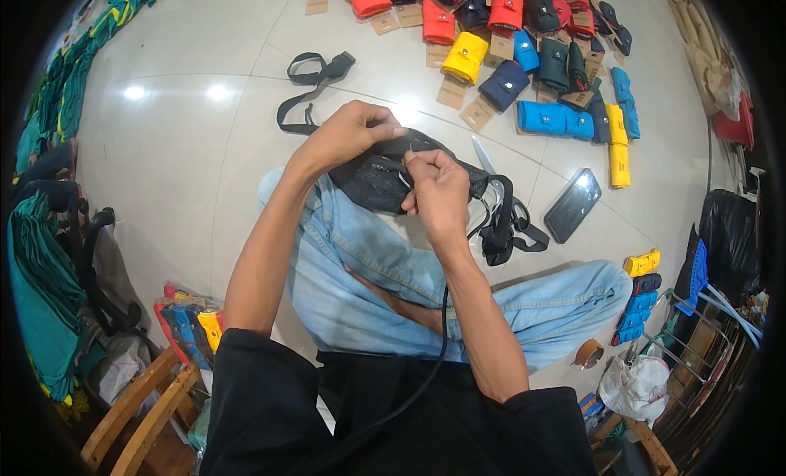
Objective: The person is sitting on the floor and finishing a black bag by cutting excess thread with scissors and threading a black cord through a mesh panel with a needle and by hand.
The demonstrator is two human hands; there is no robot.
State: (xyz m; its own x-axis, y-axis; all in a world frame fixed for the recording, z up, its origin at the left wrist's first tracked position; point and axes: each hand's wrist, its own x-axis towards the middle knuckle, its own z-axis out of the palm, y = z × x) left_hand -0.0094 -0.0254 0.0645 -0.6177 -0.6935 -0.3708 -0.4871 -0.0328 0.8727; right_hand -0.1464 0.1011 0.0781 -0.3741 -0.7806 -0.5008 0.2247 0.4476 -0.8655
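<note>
The bag is black and soft, slack and creased, with what looks like a mesh face toward the person. It lies below and between the two grips, against the jeans and out over the tiled floor, partly hidden by the hands. A black strap curls out past the left grip, ending in a buckle; more straps bunch just to the right of the right grip.

The left grip arches over the bag, its thumb and forefinger drawn together at the tips; whether anything fine sits between them I cannot tell. The right grip, just beside it, is pinched closed on a thin sliver that stands up from its fingertips, too small to identify.

To the right of the right grip, near it, lies a pointed blade; farther right, a phone. Beyond both grips, coloured pouches crowd the floor.
</note>
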